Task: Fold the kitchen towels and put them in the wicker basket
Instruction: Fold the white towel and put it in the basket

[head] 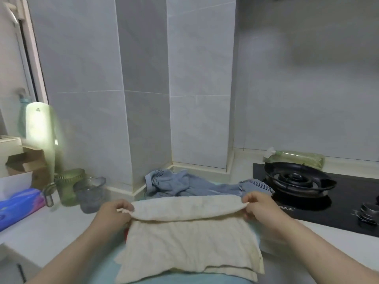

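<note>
Both hands work over the near centre of the white countertop [61, 228].

- The cream rumpled cotton kitchen towel [190, 240] is spread between them. Its far edge is raised and doubled over toward the near side in a soft fold.
- The left hand [114, 212] pinches the towel's far-left corner with curled fingers.
- The right hand [260, 208] pinches the far-right corner the same way.
- The near half of the towel rests on a pale blue surface [98, 271], possibly another cloth; the view is too soft to say.
- Just beyond the fold, a blue-grey towel with dark stripes [184, 185] lies crumpled at the foot of the grey tiled wall column [147, 78].
- Right: a black glass gas hob [338, 214] with a round burner [295, 179]. A clear plastic bottle [297, 158] lies on its side behind it.
- Left: a green glass mug [69, 185], a grey glass tumbler [90, 195] and a blue-purple tissue pack [18, 206].
</note>
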Action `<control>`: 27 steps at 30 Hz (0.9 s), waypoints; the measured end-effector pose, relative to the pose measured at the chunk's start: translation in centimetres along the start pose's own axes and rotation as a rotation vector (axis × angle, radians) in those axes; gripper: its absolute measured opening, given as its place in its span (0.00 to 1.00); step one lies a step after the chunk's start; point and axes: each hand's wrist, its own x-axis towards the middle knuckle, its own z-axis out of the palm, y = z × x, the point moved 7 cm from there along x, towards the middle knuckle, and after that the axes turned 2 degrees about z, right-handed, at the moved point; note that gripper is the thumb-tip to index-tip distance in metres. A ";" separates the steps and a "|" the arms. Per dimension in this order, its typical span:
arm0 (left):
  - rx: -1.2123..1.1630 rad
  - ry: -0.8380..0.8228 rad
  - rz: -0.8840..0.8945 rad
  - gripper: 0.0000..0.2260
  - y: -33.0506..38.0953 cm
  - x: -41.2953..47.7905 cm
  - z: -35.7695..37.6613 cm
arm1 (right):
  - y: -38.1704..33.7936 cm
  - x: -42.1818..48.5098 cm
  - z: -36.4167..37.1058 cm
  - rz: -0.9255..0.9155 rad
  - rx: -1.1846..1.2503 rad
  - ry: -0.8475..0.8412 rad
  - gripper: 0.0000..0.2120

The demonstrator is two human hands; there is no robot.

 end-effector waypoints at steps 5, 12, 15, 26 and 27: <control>0.358 0.007 -0.026 0.14 -1.7 -3.7 -1.4 | 2.4 -3.6 -1.2 -0.052 -0.170 0.024 0.12; 0.437 -0.174 -0.137 0.13 -1.5 -8.7 -0.9 | 6.7 -9.4 -1.3 0.224 0.011 -0.102 0.07; 0.322 -0.252 -0.209 0.13 -0.4 -10.2 0.0 | 6.9 -10.1 -1.0 0.310 0.070 -0.082 0.04; -0.381 -0.082 -0.395 0.07 0.1 -8.6 -0.9 | 6.1 -10.3 -0.7 0.412 0.315 0.011 0.03; -0.416 -0.041 -0.401 0.07 -0.1 -7.9 -1.4 | 6.1 -10.3 -0.6 0.435 0.366 -0.005 0.03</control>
